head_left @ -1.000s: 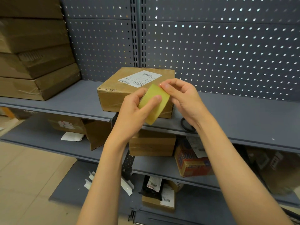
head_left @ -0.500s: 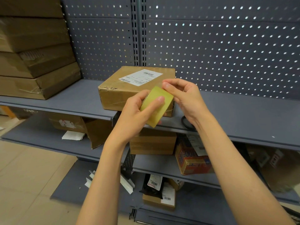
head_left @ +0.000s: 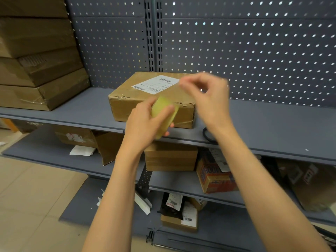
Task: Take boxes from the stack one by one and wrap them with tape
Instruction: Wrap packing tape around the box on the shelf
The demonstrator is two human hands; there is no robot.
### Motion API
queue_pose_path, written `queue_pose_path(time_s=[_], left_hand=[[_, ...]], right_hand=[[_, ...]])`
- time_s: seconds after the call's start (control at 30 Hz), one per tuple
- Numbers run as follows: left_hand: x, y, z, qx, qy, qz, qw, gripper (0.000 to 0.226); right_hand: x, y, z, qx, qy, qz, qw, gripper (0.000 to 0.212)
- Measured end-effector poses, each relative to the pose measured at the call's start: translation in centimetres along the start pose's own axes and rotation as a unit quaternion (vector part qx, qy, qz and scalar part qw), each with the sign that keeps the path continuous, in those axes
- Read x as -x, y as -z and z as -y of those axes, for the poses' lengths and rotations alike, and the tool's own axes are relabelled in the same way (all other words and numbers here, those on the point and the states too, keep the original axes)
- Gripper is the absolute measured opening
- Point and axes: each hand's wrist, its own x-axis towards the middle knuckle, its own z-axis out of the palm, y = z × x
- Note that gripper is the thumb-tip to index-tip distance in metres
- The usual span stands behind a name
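Left hand (head_left: 143,122) grips tape roll (head_left: 163,113); right hand (head_left: 207,93) raised, blurred, fingertips pinching tape end.

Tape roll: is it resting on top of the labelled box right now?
No, the left hand holds the tape roll in the air in front of the labelled box, which sits on the shelf.

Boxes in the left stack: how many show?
4, piled on the shelf's left end: bottom box, second, third, top. Frame edges cut the stack, so more may be hidden.
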Motion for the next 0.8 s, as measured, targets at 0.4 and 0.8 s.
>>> queue_pose_path(time_s=[0.4, 0.8], left_hand=[[0.7, 0.4, 0.9, 0.028, 0.046, -0.023, 0.998, 0.022], [1.0, -0.7, 0.6, 0.129, 0.09, 0.05, 0.986, 0.023]], right_hand=[[-2.2, -0.5, -0.6, -0.05, -0.078, 0.132, 0.987, 0.005], [-1.9, 0.1, -2.1, -0.118, -0.123, 0.082, 0.982, 0.009]])
